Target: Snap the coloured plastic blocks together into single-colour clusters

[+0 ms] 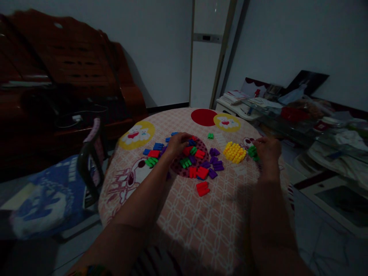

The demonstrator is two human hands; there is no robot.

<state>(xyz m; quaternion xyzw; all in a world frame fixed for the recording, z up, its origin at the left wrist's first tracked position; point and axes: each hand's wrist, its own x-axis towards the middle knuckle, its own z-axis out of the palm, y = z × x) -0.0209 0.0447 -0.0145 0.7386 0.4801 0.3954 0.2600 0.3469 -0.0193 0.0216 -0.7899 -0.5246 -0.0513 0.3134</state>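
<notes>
My left hand [178, 144] reaches over a loose pile of plastic toy blocks, its fingers bent and close together; what they pinch, if anything, is hidden. Around it lie red blocks [202, 173], green blocks [185, 163], blue blocks [158, 146] and purple blocks [216, 165]. On the right side of the table, my right hand [269, 149] has its fingers closed on a few green blocks [253, 153]. Just left of these sits a joined slab of yellow blocks [234, 152]. One red block [202, 188] lies nearer me, and a small green block [211, 135] lies farther back.
A patterned cloth covers the round table [198, 218]. To the left stand a chair [92, 165] with a blue seat cover and a wooden bench [86, 69]. A cluttered glass-topped stand [299, 126] is at the right. Behind the table rises a white cabinet-like unit [205, 69].
</notes>
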